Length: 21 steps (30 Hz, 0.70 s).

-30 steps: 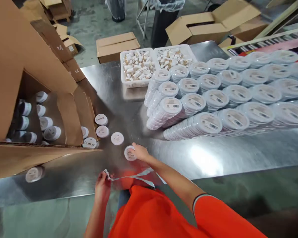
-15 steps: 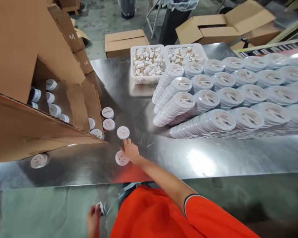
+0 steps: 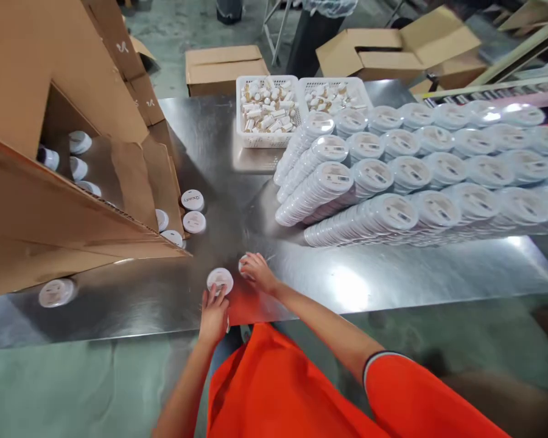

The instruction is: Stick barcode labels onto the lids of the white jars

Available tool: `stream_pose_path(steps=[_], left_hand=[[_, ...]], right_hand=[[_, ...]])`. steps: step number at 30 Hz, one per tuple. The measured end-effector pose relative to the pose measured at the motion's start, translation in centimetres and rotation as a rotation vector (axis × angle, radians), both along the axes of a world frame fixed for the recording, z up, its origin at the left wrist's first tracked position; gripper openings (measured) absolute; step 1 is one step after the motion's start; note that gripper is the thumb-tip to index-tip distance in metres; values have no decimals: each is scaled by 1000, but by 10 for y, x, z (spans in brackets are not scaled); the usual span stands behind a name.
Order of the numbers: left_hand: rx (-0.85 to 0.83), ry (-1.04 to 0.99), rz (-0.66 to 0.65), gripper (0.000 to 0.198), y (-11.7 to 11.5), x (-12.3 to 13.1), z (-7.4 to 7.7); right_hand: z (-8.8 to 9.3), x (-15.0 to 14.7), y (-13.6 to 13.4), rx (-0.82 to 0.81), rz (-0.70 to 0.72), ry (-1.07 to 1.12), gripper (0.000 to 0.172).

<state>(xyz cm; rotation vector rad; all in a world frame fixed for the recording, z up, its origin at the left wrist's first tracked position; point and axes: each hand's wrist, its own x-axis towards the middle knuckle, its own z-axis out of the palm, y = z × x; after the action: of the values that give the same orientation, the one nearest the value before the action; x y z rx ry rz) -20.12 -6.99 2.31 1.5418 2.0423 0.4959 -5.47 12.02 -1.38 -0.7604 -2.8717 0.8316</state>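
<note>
At the table's near edge, my left hand [image 3: 214, 313] has its fingertips on the printed top of a round white jar [image 3: 220, 278]. A sliver of a small white piece [image 3: 228, 326] shows at that hand's palm; its kind cannot be made out. To the right, my right hand [image 3: 259, 272] curls its fingers over another round white jar [image 3: 242, 266], which is mostly covered by the hand. Two more white jars, one with a lettered lid [image 3: 192, 200] and one below it [image 3: 194, 222], lie by the opening of a cardboard box [image 3: 132, 176].
Inside the box on its side are several white jars [image 3: 80, 142]. One jar [image 3: 57, 292] stands before it. Long tilted rows of round white packs [image 3: 393, 210] cover the right side of the metal table [image 3: 210, 140]. Two white baskets [image 3: 267, 141] hold small white-capped bottles.
My left hand has risen from beside the table onto the near jar. My right hand has moved right and towards me, and the jar it touched now lies under it, right of the other.
</note>
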Motion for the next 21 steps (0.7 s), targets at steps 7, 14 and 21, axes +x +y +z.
stream_pose_path(steps=[7,14,21], left_hand=[[-66,161,-78,23,-8,-1,-9],[36,-7,36,21,-20,0,-12],[26,0,110,20,-44,-15,-14]], right_hand=[[-2,14,-49,19,-385,-85,85],[15,6,-47,-152,-151,-79,71],[14,-22,-45,-248,170,63,86]])
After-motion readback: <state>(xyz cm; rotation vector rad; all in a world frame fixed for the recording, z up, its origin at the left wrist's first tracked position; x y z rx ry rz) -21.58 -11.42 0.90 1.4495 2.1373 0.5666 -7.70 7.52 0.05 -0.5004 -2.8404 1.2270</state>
